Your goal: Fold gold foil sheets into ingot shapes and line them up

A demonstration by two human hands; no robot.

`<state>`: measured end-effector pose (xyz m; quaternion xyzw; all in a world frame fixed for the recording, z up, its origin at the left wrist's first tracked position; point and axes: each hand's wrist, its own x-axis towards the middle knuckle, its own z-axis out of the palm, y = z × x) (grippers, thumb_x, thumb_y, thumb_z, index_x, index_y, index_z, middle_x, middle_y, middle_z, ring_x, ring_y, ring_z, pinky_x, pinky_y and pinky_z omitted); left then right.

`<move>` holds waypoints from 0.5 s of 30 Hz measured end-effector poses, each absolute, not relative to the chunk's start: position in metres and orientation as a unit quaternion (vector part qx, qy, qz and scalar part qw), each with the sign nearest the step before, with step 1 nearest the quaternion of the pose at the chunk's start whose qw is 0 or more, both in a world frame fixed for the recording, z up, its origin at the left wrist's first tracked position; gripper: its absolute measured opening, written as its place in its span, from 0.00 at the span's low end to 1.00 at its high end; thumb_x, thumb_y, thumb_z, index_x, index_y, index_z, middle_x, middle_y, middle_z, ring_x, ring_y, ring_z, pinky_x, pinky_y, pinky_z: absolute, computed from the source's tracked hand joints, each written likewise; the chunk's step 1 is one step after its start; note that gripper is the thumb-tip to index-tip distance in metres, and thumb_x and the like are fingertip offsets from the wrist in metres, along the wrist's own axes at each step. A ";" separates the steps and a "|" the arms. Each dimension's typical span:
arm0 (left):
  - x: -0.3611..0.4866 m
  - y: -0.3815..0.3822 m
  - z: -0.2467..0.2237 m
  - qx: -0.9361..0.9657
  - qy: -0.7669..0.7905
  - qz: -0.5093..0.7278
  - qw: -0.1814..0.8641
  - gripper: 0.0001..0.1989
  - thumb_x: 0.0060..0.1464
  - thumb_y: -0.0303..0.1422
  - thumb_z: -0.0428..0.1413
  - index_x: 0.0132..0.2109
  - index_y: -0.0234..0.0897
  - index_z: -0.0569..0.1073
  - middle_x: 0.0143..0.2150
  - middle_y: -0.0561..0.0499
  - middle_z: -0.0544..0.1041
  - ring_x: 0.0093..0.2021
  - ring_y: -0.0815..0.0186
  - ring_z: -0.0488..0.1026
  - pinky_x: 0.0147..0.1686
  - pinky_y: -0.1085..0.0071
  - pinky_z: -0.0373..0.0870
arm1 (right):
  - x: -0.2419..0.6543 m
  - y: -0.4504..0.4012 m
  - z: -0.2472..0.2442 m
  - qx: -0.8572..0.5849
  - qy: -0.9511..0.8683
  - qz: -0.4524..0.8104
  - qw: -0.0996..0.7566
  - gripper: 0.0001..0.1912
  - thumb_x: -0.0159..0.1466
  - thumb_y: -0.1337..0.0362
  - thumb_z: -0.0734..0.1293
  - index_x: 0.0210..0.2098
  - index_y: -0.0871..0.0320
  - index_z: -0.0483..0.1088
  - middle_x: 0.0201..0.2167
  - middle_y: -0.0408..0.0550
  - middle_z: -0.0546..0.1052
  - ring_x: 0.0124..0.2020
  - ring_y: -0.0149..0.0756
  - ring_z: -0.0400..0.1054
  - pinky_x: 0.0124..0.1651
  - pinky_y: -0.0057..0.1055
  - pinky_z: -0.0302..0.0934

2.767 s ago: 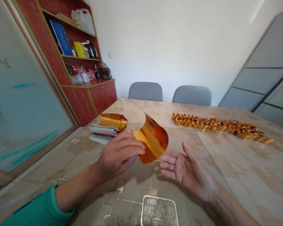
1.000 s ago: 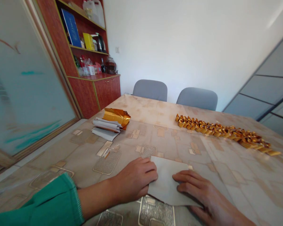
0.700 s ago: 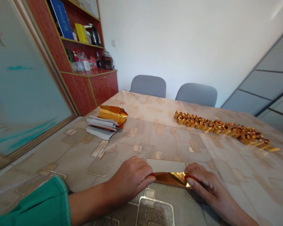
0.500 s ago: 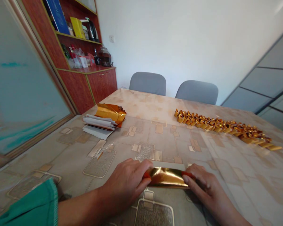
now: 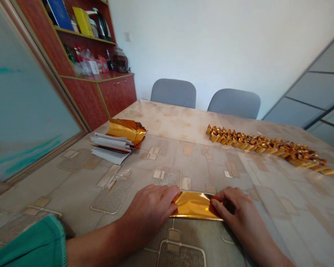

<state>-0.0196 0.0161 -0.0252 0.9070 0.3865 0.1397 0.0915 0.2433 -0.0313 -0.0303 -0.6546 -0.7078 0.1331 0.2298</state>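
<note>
A strip of shiny gold foil paper [image 5: 195, 205] lies lengthwise between my hands, low over the near part of the table. My left hand [image 5: 154, 205] is closed on its left end, with thumb and fingers pinching the edge. At the other end, my right hand [image 5: 236, 207] pinches the upper right corner between thumb and fingertips. The front edge of the paper looks straight and creased. Parts of both ends are hidden under my fingers.
A stack of gold and white paper sheets [image 5: 114, 150] lies at the left of the patterned table [image 5: 150, 170]. Several folded gold paper pieces [image 5: 267, 144] form long rows at the right. Two grey chairs [image 5: 174, 92] stand beyond the far edge.
The gold paper's curved, rolled face now looks flatter and wider, with white no longer showing behind it. My right fingers have shifted slightly on its edge. The view has moved a little.
</note>
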 end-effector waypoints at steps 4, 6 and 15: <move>-0.020 0.017 -0.025 0.907 0.393 0.120 0.094 0.07 0.59 0.30 0.57 0.45 0.39 0.71 0.38 0.50 0.81 0.37 0.58 0.78 0.36 0.64 0.75 | 0.240 -0.030 -0.032 -0.657 -0.715 0.097 0.220 0.16 0.68 0.56 0.62 0.25 0.53 0.68 0.25 0.45 0.73 0.30 0.43 0.66 0.34 0.36 0.52; -0.020 0.018 -0.025 0.905 0.398 0.115 0.096 0.06 0.59 0.29 0.57 0.44 0.39 0.72 0.37 0.51 0.80 0.35 0.59 0.78 0.34 0.65 0.74 | 0.238 -0.030 -0.034 -0.658 -0.719 0.067 0.215 0.15 0.67 0.57 0.62 0.25 0.53 0.66 0.25 0.45 0.73 0.30 0.43 0.66 0.34 0.35 0.52; -0.020 0.020 -0.024 0.905 0.388 0.146 0.097 0.06 0.64 0.31 0.49 0.43 0.39 0.71 0.34 0.51 0.78 0.33 0.64 0.75 0.33 0.71 0.70 | 0.238 -0.030 -0.038 -0.649 -0.733 -0.009 0.201 0.12 0.65 0.60 0.64 0.25 0.53 0.65 0.23 0.44 0.71 0.28 0.42 0.65 0.32 0.35 0.51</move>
